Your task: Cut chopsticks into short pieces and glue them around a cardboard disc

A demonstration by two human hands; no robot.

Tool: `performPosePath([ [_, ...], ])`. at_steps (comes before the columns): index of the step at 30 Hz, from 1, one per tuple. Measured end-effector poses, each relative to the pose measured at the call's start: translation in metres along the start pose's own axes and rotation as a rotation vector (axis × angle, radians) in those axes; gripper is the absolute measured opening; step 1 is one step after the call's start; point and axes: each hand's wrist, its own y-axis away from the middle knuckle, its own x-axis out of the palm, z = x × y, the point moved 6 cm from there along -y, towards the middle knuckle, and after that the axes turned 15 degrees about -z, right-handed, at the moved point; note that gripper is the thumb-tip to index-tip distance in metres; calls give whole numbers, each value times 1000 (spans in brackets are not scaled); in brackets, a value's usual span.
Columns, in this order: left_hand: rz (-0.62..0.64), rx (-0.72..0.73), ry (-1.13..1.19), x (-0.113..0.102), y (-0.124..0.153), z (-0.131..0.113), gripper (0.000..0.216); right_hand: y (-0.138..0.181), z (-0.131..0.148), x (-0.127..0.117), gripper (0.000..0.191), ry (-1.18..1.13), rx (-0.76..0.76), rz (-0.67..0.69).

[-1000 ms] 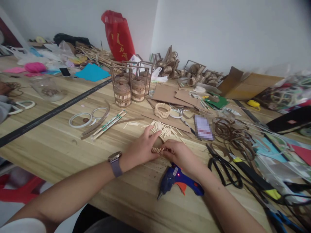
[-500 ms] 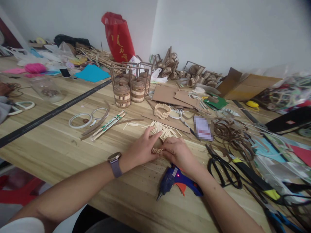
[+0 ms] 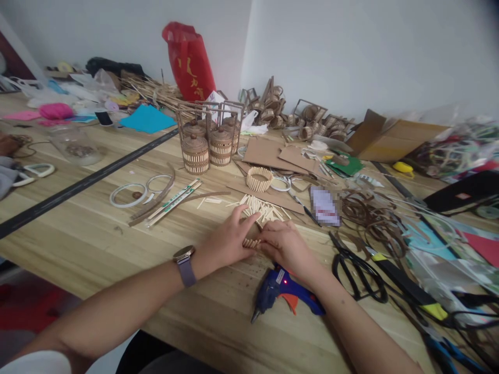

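A ring of short wooden sticks [image 3: 251,243] stands on the table between my two hands, mostly covered by them. My left hand [image 3: 228,238], with a watch on its wrist, curves round the ring's left side. At its right side, the fingers of my right hand [image 3: 286,243] are closed on the ring's edge; a single stick there would be hidden. Just beyond my fingers lies a pile of loose short sticks [image 3: 265,209]. A finished-looking stick ring [image 3: 259,179] sits behind the pile. Below my right hand rests a blue glue gun [image 3: 278,288], its red light lit.
Small lidded baskets in frames [image 3: 195,153] stand behind. Wrapped chopsticks [image 3: 175,201] and tape rolls [image 3: 128,195] lie to the left. On the right are black scissors [image 3: 358,270], a box cutter [image 3: 407,283] and brown strips [image 3: 374,218]. Another person's sleeve [image 3: 5,174] shows at far left.
Both hands keep nearly the same place and grip on the stick ring. The view has shifted very slightly; the glue gun has not moved.
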Motion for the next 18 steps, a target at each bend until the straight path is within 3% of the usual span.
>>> performPosePath([
  [5, 5, -16, 4, 0, -1, 2, 82, -1, -2, 0, 8, -1, 23, 47],
  [7, 23, -13, 27, -1, -2, 3, 84, 0, -4, -8, 16, -21, 67, 28],
  [10, 42, -4, 69, -3, -3, 5, 88, 7, -10, -24, 9, -54, 175, 36],
  [15, 65, -45, 119, -5, -6, 8, 95, 43, -15, -36, 16, -71, 302, 361],
  [18, 37, -74, 96, -5, -5, 9, 97, 63, -20, -31, 21, -67, 344, 450],
])
